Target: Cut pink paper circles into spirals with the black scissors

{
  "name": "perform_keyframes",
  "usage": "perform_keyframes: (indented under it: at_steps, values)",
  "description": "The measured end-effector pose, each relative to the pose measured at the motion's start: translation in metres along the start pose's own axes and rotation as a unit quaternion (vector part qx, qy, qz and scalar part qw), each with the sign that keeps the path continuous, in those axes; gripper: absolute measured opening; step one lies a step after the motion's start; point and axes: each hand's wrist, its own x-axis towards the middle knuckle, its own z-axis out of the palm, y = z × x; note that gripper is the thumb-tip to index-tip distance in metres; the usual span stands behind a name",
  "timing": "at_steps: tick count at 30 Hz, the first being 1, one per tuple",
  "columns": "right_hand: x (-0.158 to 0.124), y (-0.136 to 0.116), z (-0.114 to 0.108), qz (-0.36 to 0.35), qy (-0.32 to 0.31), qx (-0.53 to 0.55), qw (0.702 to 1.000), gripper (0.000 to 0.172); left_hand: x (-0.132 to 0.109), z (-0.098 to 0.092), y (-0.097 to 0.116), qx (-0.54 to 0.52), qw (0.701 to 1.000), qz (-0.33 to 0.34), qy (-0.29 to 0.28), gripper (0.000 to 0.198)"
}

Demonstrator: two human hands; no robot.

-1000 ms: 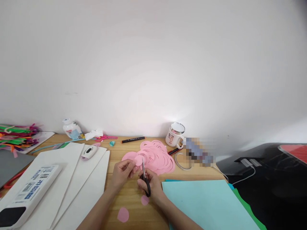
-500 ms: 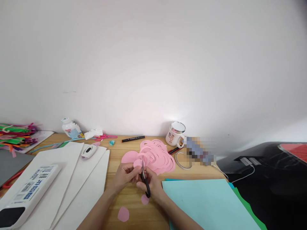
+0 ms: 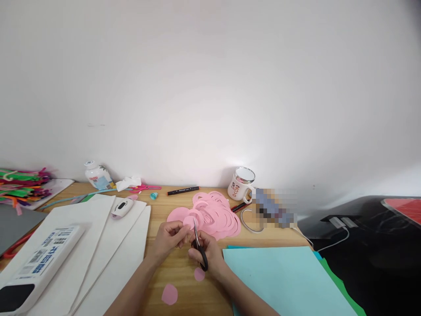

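My left hand (image 3: 171,239) pinches a small piece of pink paper (image 3: 188,220) between thumb and fingers. Black-handled scissors (image 3: 202,256) are gripped in my right hand (image 3: 210,252), their blades pointing up and away, against the pink piece. Just beyond both hands lies a heap of pink paper rings and curved strips (image 3: 219,215). Two loose pink paper pieces rest nearer to me: a small disc (image 3: 199,274) below the scissors and a larger rounded one (image 3: 169,294) to its left.
White sheets (image 3: 131,245) lie left, bearing a white box-shaped pack (image 3: 49,254). Light blue paper (image 3: 279,272) is at right. Toward the wall stand a mug (image 3: 241,184) and a white bottle (image 3: 98,175); a black marker (image 3: 183,191) lies between them.
The scissors have turned slightly, their handle loop now showing wider. My left hand and the pink piece have shifted a little. Everything else on the table stays put.
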Motion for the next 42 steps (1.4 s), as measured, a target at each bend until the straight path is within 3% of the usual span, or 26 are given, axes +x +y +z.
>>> perform_keyframes:
  at_steps: [7, 18, 31, 42]
  values:
    - [0.0, 0.003, 0.001, 0.01, 0.01, -0.012, 1.0, 0.037, -0.001, 0.0, 0.005, -0.004, 1.0, 0.004, 0.031, 0.045]
    - [-0.001, -0.006, 0.003, -0.048, -0.021, -0.001, 0.999, 0.043, -0.001, 0.001, 0.008, 0.031, 0.999, -0.001, -0.026, 0.034]
    - [0.0, 0.001, -0.001, -0.024, -0.006, -0.015, 1.0, 0.045, -0.002, -0.003, 0.007, 0.006, 1.0, 0.017, -0.008, 0.033]
    - [0.001, 0.007, -0.002, 0.004, 0.001, -0.018, 1.0, 0.04, 0.0, -0.005, 0.004, -0.033, 0.998, 0.016, 0.053, 0.03]
